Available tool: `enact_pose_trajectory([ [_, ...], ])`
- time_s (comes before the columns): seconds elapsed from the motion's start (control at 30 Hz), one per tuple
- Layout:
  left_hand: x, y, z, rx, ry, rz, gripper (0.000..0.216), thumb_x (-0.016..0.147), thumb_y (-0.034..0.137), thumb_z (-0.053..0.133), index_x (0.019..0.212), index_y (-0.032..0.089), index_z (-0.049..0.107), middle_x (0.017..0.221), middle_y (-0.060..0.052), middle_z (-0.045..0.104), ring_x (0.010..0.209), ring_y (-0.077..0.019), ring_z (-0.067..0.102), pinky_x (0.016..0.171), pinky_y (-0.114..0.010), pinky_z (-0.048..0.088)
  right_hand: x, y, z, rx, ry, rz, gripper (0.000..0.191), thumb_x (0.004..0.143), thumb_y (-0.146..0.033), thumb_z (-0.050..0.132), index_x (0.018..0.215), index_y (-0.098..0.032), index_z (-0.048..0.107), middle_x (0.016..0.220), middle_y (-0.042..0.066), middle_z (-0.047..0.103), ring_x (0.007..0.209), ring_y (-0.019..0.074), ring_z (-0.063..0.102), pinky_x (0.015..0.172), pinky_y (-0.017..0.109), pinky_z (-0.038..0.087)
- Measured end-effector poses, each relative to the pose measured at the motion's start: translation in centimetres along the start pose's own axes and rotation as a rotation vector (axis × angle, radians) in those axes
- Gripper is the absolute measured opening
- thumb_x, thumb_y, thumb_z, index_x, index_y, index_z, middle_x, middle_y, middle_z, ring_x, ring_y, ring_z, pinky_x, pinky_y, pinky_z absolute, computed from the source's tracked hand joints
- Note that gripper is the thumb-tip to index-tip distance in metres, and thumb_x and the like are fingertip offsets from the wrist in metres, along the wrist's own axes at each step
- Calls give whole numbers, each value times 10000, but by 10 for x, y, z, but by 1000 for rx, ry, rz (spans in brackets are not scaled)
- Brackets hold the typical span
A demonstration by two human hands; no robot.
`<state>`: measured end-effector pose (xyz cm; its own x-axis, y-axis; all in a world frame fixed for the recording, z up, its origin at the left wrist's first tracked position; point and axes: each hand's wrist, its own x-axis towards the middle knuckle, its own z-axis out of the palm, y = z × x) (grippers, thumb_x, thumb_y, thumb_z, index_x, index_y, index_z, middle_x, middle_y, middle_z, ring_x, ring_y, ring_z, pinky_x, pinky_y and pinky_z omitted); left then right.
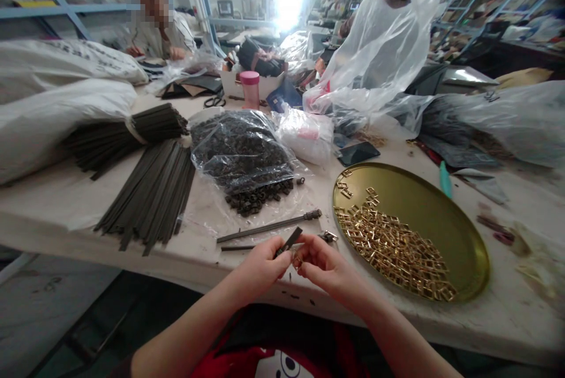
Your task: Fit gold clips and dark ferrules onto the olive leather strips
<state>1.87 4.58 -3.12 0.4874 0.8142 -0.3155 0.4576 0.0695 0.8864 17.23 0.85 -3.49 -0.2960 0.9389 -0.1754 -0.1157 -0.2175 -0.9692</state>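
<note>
Close to the table's front edge, my left hand [267, 261] pinches a dark strap [291, 239] whose end sticks up between my hands. Against it, my right hand [321, 260] closes its thumb and fingers on a small gold buckle [297, 260]; the fingers partly hide it. Just behind my hands lies a finished-looking dark strap [269, 226] with a loop at its right end. Another strap [236, 248] runs partly behind my left hand, and a metal buckle [329, 236] shows beyond my right fingers.
Right of my hands stands a gold oval tray [424, 201] with many gold buckles [392, 242]. A clear bag of small black loops [242, 148] lies ahead. Bundled dark strips [150, 195] lie left. A pink-lidded jar [250, 89] and a phone [359, 153] stand farther back; a person [161, 36] sits beyond.
</note>
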Motion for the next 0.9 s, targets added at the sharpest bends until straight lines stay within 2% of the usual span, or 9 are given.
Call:
enact_pose_trajectory([
  [0.23, -3, -1, -2, 84, 23, 49, 158, 775, 243, 403, 764, 162, 538, 689, 25, 518, 665, -129, 463, 587, -228, 332, -1, -1, 4, 2, 21, 62, 347, 733, -217, 544, 1069, -176, 469, 730, -27, 459, 660, 107, 424, 614, 256, 339],
  [0.43, -3, -1, 2, 146, 24, 36, 142, 763, 246, 406, 709, 163, 508, 644, 35, 482, 620, -123, 435, 546, -230, 300, 0, 13, 3, -42, 96, 25, 329, 764, -337, 564, 1042, -178, 486, 650, -47, 423, 588, 100, 399, 553, 246, 325],
  [0.63, -8, 2, 3, 44, -11, 20, 187, 807, 286, 397, 681, 171, 476, 560, 50, 439, 556, -106, 408, 512, -216, 298, 1, 19, 1, -5, 77, 54, 261, 743, -408, 607, 844, -175, 548, 664, -34, 493, 573, 90, 447, 551, 240, 378],
  [0.8, -8, 1, 3, -27, -11, 14, 201, 820, 324, 398, 690, 179, 450, 539, 61, 427, 517, -100, 403, 500, -215, 298, 1, 18, 7, 69, 217, 41, 282, 700, -419, 646, 820, -180, 556, 711, -23, 534, 560, 85, 476, 541, 237, 399],
  [0.9, -7, 0, 3, 22, 30, 15, 172, 805, 312, 412, 716, 174, 464, 584, 51, 452, 558, -110, 421, 520, -221, 304, 1, 18, 13, 102, 254, 30, 292, 694, -431, 644, 806, -176, 556, 685, -24, 538, 542, 85, 478, 535, 239, 403],
])
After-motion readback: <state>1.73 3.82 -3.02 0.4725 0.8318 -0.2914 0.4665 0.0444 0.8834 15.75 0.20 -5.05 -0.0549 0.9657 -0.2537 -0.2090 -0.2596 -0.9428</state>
